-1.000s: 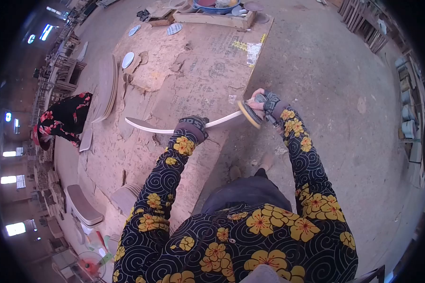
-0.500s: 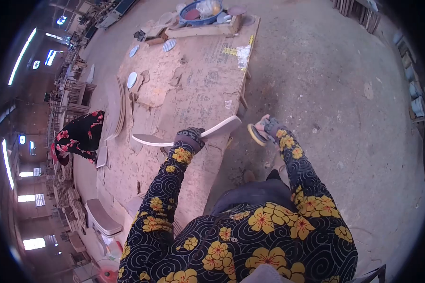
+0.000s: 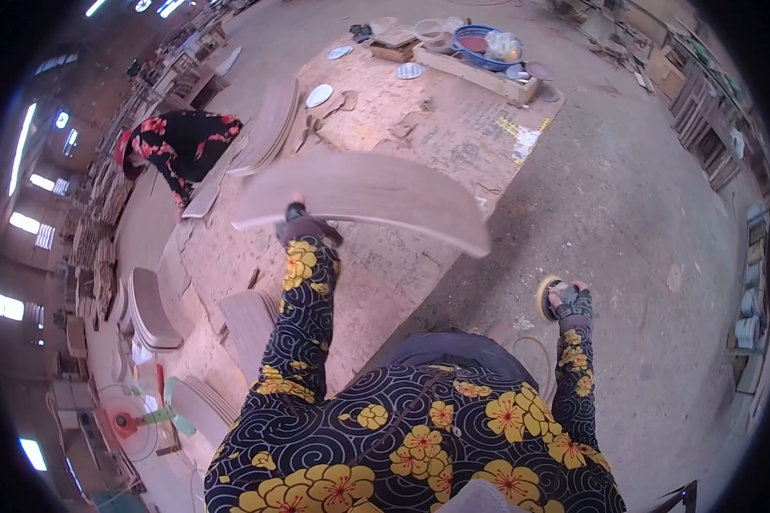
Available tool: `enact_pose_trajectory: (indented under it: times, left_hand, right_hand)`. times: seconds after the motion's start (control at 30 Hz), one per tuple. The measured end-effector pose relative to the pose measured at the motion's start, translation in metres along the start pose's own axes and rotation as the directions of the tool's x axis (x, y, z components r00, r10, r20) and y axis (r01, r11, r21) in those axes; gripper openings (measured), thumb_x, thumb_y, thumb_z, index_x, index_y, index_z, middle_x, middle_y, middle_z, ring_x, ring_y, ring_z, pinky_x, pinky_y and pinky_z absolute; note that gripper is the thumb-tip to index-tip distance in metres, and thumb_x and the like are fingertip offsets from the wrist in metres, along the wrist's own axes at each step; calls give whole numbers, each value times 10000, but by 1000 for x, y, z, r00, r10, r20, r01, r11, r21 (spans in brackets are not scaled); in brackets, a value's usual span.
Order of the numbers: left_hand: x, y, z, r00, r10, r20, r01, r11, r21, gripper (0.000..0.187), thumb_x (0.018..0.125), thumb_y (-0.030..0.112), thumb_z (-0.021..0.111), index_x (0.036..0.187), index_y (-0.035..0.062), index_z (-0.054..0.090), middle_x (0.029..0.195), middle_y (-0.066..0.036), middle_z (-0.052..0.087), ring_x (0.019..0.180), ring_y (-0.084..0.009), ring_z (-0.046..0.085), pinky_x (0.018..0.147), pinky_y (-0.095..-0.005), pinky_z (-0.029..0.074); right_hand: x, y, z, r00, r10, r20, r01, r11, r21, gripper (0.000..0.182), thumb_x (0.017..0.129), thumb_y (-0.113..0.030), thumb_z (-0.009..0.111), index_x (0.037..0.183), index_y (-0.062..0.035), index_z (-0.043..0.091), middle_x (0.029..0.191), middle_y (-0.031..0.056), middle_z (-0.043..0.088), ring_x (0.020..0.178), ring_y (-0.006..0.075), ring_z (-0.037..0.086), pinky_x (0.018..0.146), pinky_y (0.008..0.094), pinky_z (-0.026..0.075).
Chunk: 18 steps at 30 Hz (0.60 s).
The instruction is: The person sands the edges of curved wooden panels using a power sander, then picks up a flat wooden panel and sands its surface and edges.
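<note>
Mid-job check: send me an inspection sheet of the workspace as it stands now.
Surface: table worn, with peeling patches.
Job's things: curved board over the table, slightly blurred, contact with it unclear; round sander beyond the table's right edge.
Clutter: blue basin at the far end; white disc lying nearer; board stacks along the left side.
Grippers: left hand grips the board's near edge; right hand holds the sander.
Cables: thin loop near the waist, cord or hose, cannot tell.
Surroundings: co-worker bending at the left; fan near left; concrete floor at right.
</note>
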<state>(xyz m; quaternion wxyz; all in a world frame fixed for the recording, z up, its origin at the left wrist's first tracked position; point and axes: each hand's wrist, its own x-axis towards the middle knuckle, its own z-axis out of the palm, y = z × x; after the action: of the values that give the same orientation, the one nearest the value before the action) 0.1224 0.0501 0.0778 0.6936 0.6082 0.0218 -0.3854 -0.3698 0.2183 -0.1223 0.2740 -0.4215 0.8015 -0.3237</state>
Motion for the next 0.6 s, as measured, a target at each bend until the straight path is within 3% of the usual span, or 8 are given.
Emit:
enact_pose_trajectory:
  times: [0.03,0.07,0.1,0.13,0.23,0.37,0.47,0.6]
  left_hand:
    - [26,-5,-11,957,-263,-119,248,961,-125,466,877,318,716,1242,67,572,1138,-138,656,1000,-302,644,779,-438,569]
    - [112,-59,-49,982,-179,-54,152,933,-326,430,913,333,649,1242,70,560,1139,-127,658,989,-294,645,777,-418,577]
    - [137,-84,-78,969,-248,23,249,958,-142,400,935,336,609,1238,83,548,1165,-120,653,1015,-282,643,809,-391,579]
    - [128,-101,-90,953,-300,30,302,947,-110,400,936,337,616,1235,81,548,1155,-118,649,1011,-276,643,805,-385,582]
    - [85,-130,-101,914,-405,-26,381,878,-290,401,939,341,639,1226,75,550,1123,-114,638,1002,-258,641,793,-365,592]
    - [72,-124,-90,892,-451,-22,409,828,-385,406,942,345,669,1213,67,552,1081,-108,622,989,-234,639,778,-339,605]
    - [64,-99,-81,889,-457,-22,423,839,-341,412,944,349,691,1204,60,554,1050,-104,611,980,-216,637,766,-320,616]
    - [83,-87,-90,864,-504,10,495,846,-198,484,880,377,767,1143,50,526,1031,-181,592,854,-313,669,772,-428,616]
  right_hand:
    - [-5,-7,4,999,26,-20,-26,999,24,661,674,-270,867,1222,-56,564,1150,203,633,1070,335,626,935,423,499]
    - [-3,-7,10,999,-15,-45,15,1000,6,658,676,-273,870,1219,-59,566,1150,195,630,1082,335,616,949,420,489]
    - [-3,-12,13,997,-60,-46,61,998,11,652,679,-271,869,1217,-60,567,1149,193,628,1083,335,613,951,421,485]
    - [2,-18,19,993,-105,-48,106,994,12,646,682,-270,869,1215,-62,568,1147,191,626,1084,336,609,952,422,482]
    - [-5,-65,17,965,-263,-14,263,965,-5,622,693,-264,864,1206,-68,571,1147,181,614,1077,337,597,948,432,470]
    - [-7,-138,36,896,-436,85,440,898,-31,619,691,-280,871,1196,-80,574,1143,181,605,1090,347,584,946,444,464]
    - [-9,-197,58,802,-575,158,589,806,-60,629,700,-298,868,1211,-81,570,1142,190,602,1085,359,583,952,447,465]
    - [-5,-266,93,678,-694,241,727,681,-85,661,718,-330,855,1257,-87,561,1177,214,595,1088,388,589,959,465,473]
